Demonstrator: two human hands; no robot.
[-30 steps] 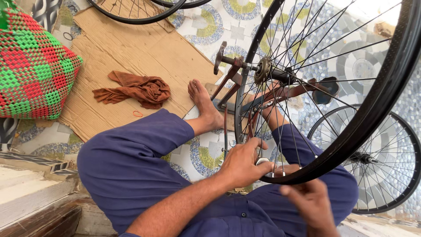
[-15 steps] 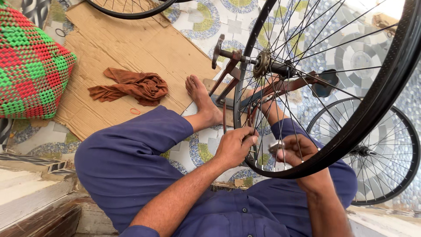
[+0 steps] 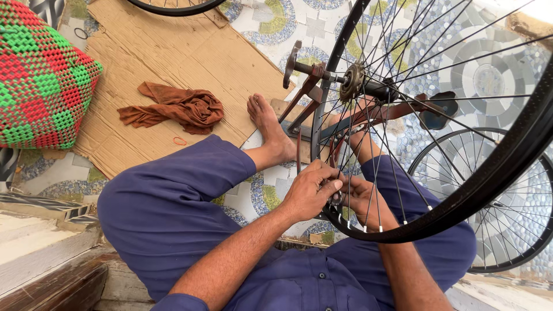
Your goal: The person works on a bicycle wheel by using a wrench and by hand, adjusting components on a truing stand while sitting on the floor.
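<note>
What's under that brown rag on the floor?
The brown rag lies crumpled on a sheet of cardboard, which covers the patterned tile floor. A small orange rubber band sits just beside it. Anything beneath the rag's folds is hidden.

Person in loose dark-blue tunic and matching trousers, fabric plain, creased at knees. Sleeves rolled above elbows, forearms bare. Left hand (image 3: pixel 308 193) and right hand (image 3: pixel 360 198) bare, no rings or watch visible. Feet bare, no sandals.
</note>
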